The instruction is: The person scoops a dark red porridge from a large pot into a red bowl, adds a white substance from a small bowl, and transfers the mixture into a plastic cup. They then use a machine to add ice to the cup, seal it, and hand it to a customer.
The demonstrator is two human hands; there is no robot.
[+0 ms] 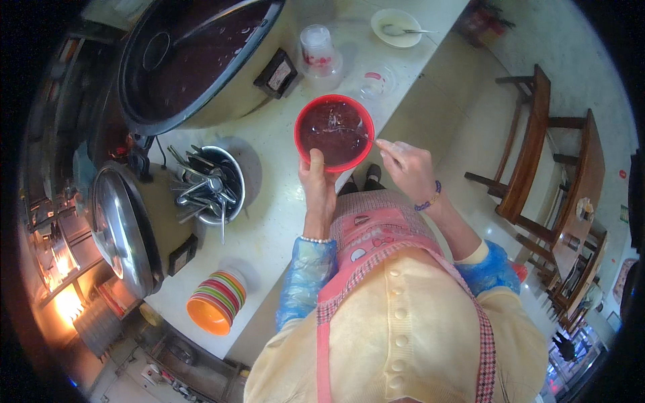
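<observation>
Centrally, a red bowl (346, 166) of dark liquid (322, 140), round mouth facing up, is by the worktop (269, 201) edge. The hands are apart: the left hand (318, 180) grips the bowl, thumb at its rim; the right hand (408, 166) pinches a metal spoon (367, 137). The spoon's long axis runs leftward and slightly away from the person, tip in the liquid.

Two hands (318, 183) (410, 168), one filled red bowl (348, 165)
</observation>
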